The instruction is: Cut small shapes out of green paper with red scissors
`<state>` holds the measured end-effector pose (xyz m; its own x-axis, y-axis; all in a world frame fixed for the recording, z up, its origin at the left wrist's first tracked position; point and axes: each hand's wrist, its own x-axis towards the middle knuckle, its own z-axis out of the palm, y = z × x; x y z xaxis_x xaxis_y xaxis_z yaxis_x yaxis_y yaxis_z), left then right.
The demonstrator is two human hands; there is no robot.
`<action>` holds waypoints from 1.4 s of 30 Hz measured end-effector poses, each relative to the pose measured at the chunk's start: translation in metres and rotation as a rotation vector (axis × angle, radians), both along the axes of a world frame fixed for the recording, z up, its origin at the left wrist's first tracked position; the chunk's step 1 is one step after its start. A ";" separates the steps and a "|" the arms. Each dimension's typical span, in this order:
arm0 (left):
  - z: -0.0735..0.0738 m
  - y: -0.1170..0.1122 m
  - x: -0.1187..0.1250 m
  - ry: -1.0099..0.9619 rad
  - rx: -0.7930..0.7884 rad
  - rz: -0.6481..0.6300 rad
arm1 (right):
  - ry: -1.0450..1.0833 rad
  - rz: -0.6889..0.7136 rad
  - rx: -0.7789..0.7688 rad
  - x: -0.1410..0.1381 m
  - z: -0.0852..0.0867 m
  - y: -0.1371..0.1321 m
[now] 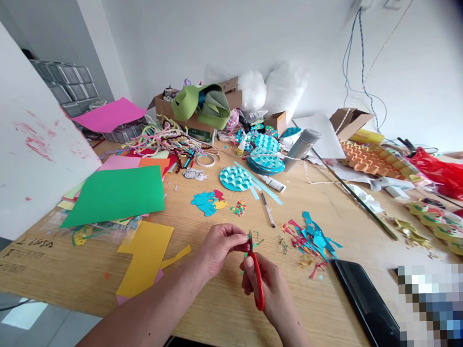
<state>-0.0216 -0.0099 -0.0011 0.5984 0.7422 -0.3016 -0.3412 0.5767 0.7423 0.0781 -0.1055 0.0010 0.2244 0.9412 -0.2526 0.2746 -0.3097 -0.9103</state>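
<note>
- Left hand [223, 248]: thumb and fingers were pinched together on a small green piece [245, 254], mostly hidden by the fingers; it sat midway between the two hands, low in the middle of the view;
- Right hand [268, 279]: it was clamped on the red-handled scissors [260, 283], thumb against the handle; the blades pointed to 12 o'clock, right beside the left fingertips; whether they were parted I could not tell;
- Table [209, 316]: everything named below lay on it or on things upon it; clock directions ran from the hands;
- 9 o'clock: a notched yellow sheet [145, 262], over a bit of pink paper;
- 10 o'clock: a green sheet [120, 195] atop other papers;
- 11 o'clock: blue, red and yellow fish [205, 202] cut-outs, overlapping; well beyond them, a heap of pipe cleaners [165, 138];
- 12 o'clock: confetti [239, 208]; behind it a scalloped blue disc [235, 178];
- 1 o'clock: a pen [268, 211]; farther off, a glue bottle [273, 183] and a tilted grey can [302, 145];
- Just short of 3 o'clock: blue and red scraps [313, 236], loosely piled;
- Between 3 and 4 o'clock: a black phone [365, 300]
</note>
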 end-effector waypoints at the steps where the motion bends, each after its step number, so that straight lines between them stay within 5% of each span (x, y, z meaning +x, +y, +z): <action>1: 0.000 0.000 0.000 -0.002 0.000 0.001 | 0.016 -0.007 0.000 0.000 0.001 0.000; 34: 0.001 -0.001 -0.001 0.012 0.059 -0.025 | 0.042 -0.115 -0.033 -0.001 -0.006 -0.001; 38: -0.001 0.012 -0.006 0.155 0.170 -0.026 | 0.033 -0.166 -0.030 0.005 -0.003 -0.002; 42: -0.007 0.029 -0.013 0.575 0.559 0.039 | -0.017 -0.262 0.009 0.022 -0.003 -0.010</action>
